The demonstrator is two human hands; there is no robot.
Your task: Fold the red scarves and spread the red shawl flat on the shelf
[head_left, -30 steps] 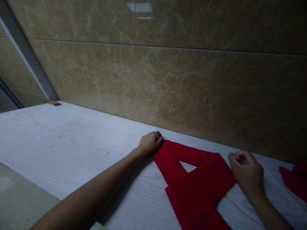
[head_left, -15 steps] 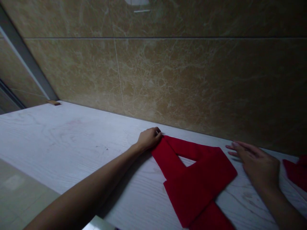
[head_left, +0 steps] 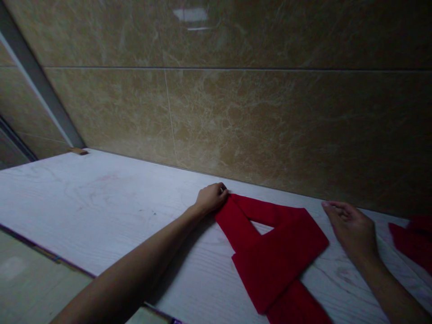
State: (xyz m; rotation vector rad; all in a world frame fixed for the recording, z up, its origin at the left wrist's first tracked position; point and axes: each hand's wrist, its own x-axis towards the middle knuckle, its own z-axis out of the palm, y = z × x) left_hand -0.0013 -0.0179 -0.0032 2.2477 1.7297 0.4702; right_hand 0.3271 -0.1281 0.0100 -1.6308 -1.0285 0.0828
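A strip of red cloth (head_left: 280, 252) lies folded over itself on the white wood-grain surface, forming a loop with a small triangular gap; its lower end runs out of the picture. My left hand (head_left: 212, 197) pinches the loop's upper left corner between thumb and fingers. To the right of the cloth, my right hand (head_left: 353, 229) hovers near the wall, apart from the fabric. Its fingers are curled in, with thumb and forefinger tip close together, and nothing shows between them.
More red cloth (head_left: 413, 238) lies at the right edge of the picture. A brown marbled tile wall (head_left: 236, 117) borders the surface at the back. A small brown block (head_left: 78, 151) sits in the far left corner, beside a grey metal post (head_left: 50, 90). Pale floor shows at lower left.
The fingers of my right hand, stretched out before, have curled in, and that hand sits slightly further left. My left hand keeps its pinch on the cloth. The view has tilted up slightly.
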